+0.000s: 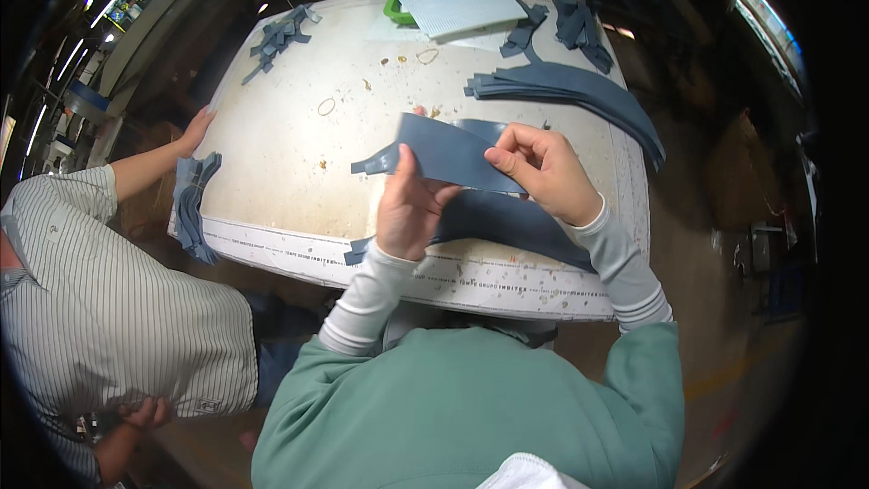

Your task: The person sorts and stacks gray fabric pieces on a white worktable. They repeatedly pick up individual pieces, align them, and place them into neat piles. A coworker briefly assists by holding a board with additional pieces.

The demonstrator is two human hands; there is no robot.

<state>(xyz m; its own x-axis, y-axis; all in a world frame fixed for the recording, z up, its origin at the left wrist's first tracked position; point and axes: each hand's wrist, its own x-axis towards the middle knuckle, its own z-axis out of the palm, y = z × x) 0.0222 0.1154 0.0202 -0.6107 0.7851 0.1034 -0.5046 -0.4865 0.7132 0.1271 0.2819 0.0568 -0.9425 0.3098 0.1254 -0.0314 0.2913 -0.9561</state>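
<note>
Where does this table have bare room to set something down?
The table's left half is bare but for a loop and specks, between its far bundle, near bundle and the held strip. Crowded: back middle, with white sheets; right, with curved strips; near middle, beneath left hand and right hand.

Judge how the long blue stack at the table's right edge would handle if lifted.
The stack is probably floppy: its right end runs past the edge of the table and appears to bend downward. Its layers may slide apart, since their left ends lie staggered.
</note>
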